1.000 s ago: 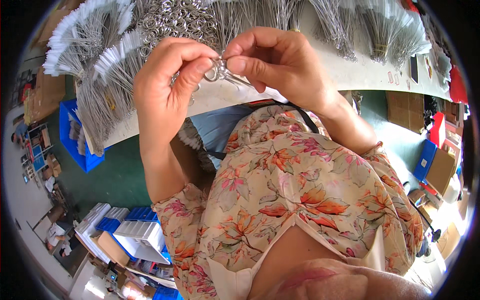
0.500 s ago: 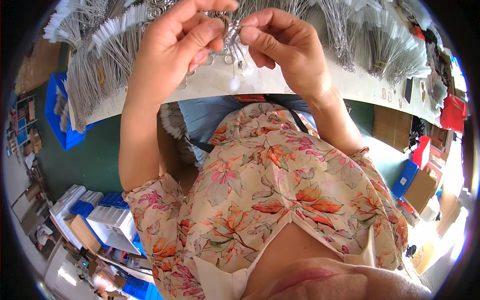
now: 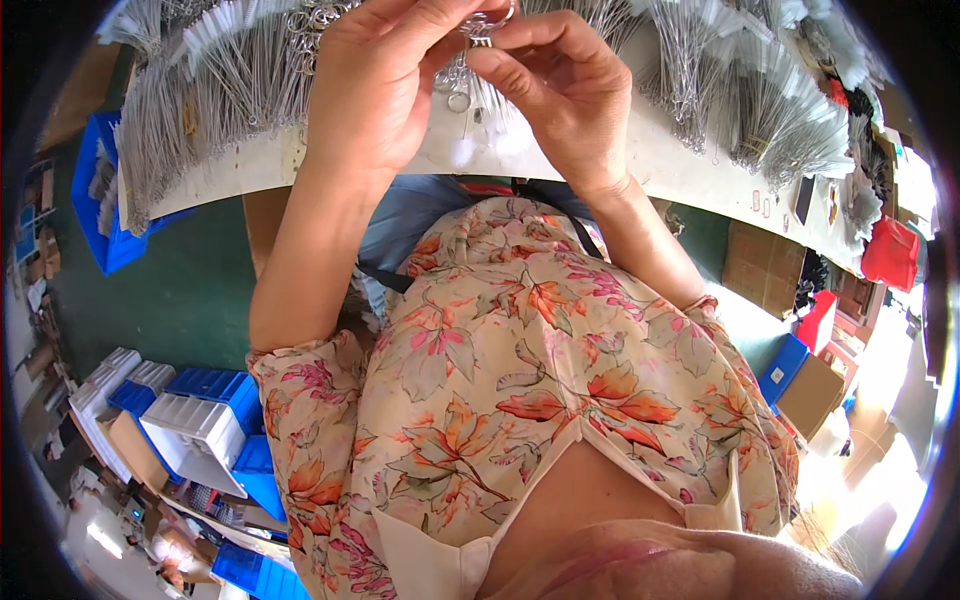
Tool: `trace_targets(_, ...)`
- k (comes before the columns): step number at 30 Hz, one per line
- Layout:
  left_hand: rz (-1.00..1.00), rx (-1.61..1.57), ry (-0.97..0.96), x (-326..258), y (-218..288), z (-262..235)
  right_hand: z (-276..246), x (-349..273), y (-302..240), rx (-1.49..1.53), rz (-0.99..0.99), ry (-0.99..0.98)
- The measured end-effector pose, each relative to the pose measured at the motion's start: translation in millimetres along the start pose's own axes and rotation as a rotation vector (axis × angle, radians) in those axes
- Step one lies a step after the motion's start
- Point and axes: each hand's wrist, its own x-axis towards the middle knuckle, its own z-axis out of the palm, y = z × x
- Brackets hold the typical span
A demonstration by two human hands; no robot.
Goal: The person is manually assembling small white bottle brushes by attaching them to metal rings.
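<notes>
Both hands (image 3: 480,90) pinched on small metal rings (image 3: 462,75) between them.

blue bins (image 3: 235,400) | cardboard boxes (image 3: 760,265) | red box (image 3: 890,252) | green floor (image 3: 190,290)

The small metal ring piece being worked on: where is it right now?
In the head view it sits at the top centre, the small metal ring piece pinched between the left hand and right hand, above the white table edge.
</notes>
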Motion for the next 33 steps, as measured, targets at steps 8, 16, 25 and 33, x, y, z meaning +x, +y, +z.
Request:
trace_targets(8,-0.063,0.082,-0.077,-1,0,-5,-3,13,-16,-0.375,-0.104,-0.145)
trace_targets(16,0.257,0.566,0.008,-44,-63,-40,2,29,-28,-0.479,0.303,-0.055)
trace_targets(25,0.326,0.577,0.04,-58,-52,-47,3,29,-23,0.015,0.382,-0.13)
trace_targets(33,0.178,0.333,0.079,-76,-36,-45,25,16,-40,-0.222,0.267,-0.185)
